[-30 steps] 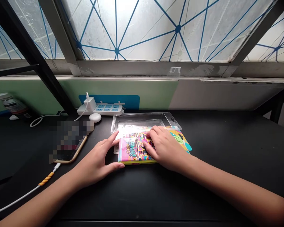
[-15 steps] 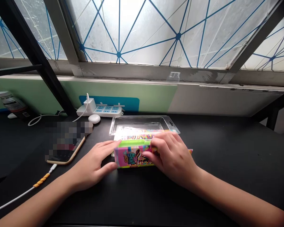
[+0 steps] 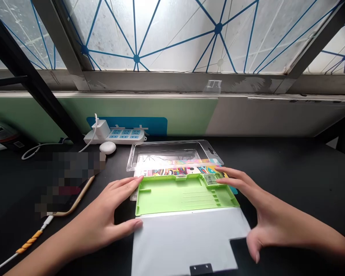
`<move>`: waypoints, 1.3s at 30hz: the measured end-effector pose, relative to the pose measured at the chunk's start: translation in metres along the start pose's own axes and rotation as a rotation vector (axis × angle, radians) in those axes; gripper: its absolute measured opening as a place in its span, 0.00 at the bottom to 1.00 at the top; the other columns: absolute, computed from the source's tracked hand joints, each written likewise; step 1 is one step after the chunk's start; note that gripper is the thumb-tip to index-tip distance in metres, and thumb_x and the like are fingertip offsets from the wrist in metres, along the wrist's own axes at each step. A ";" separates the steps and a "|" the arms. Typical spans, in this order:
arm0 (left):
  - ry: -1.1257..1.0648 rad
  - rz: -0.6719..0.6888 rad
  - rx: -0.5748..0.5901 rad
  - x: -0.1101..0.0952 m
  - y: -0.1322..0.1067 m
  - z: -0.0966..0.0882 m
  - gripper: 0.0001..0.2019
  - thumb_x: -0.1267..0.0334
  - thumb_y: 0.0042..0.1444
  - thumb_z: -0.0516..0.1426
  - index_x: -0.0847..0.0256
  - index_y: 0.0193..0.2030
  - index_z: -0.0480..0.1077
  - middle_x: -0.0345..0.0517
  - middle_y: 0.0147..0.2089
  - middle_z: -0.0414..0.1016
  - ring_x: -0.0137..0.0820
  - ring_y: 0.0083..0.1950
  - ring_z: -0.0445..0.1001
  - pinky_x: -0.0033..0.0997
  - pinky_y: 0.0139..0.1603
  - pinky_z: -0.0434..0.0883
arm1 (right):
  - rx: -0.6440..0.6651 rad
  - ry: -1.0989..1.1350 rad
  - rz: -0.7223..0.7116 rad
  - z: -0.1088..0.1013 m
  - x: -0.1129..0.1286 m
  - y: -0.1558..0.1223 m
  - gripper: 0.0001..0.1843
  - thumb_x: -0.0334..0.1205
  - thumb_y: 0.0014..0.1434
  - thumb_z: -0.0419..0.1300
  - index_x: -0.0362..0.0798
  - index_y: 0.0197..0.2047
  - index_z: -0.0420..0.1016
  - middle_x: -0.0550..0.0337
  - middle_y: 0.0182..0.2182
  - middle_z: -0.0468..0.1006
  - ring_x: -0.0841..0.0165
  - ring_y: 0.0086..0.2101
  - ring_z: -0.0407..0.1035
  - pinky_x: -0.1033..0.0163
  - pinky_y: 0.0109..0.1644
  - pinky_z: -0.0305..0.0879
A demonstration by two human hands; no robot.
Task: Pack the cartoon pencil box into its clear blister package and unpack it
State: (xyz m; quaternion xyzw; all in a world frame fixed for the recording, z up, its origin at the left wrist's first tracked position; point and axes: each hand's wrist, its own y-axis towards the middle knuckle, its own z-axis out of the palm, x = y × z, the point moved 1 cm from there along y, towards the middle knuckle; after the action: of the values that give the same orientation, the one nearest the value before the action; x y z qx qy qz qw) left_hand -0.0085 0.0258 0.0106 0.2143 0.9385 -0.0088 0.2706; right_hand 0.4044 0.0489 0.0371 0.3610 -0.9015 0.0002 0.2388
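Note:
A pencil case lies opened flat on the black desk. Its green inner tray faces up, and its white lid flap is folded toward me. My left hand rests open against the tray's left edge, thumb at the near left corner. My right hand hovers open at the tray's right side, fingers stretched toward the far right corner. Just behind the case sit a colourful printed card and a clear plastic blister shell.
A phone on a charging cable lies to the left. A white power strip with a plugged charger and a small white round object sit by the green wall panel. A bottle stands far left. Windows run behind.
The case was closed with its colourful cover up. My right hand lifted the lid and swung it toward me, so the case now lies open. The left hand stayed at the left edge.

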 end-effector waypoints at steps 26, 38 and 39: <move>0.003 0.068 0.019 0.017 0.006 -0.006 0.32 0.41 0.70 0.46 0.44 0.77 0.48 0.45 0.77 0.56 0.49 0.74 0.61 0.54 0.69 0.66 | 0.038 0.039 0.201 0.010 -0.009 -0.007 0.54 0.58 0.52 0.72 0.57 0.74 0.51 0.45 0.70 0.63 0.43 0.65 0.62 0.40 0.65 0.66; 0.024 0.205 -0.325 -0.011 0.017 -0.008 0.35 0.51 0.61 0.63 0.46 0.72 0.55 0.51 0.68 0.67 0.47 0.68 0.68 0.50 0.68 0.68 | -0.191 0.121 -0.038 -0.012 -0.010 0.008 0.39 0.47 0.54 0.73 0.62 0.67 0.64 0.52 0.64 0.71 0.50 0.63 0.66 0.46 0.66 0.67; 0.027 0.187 -0.343 -0.016 0.025 -0.010 0.35 0.50 0.61 0.63 0.47 0.71 0.55 0.52 0.68 0.67 0.47 0.67 0.69 0.50 0.67 0.69 | -0.197 0.127 -0.042 -0.018 -0.013 0.015 0.39 0.47 0.55 0.73 0.62 0.66 0.65 0.52 0.64 0.71 0.50 0.63 0.66 0.47 0.65 0.68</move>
State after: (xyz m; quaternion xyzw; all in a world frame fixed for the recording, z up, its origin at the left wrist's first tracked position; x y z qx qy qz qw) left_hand 0.0084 0.0436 0.0299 0.2515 0.9058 0.1794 0.2901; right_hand 0.4106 0.0720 0.0502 0.3539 -0.8725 -0.0705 0.3296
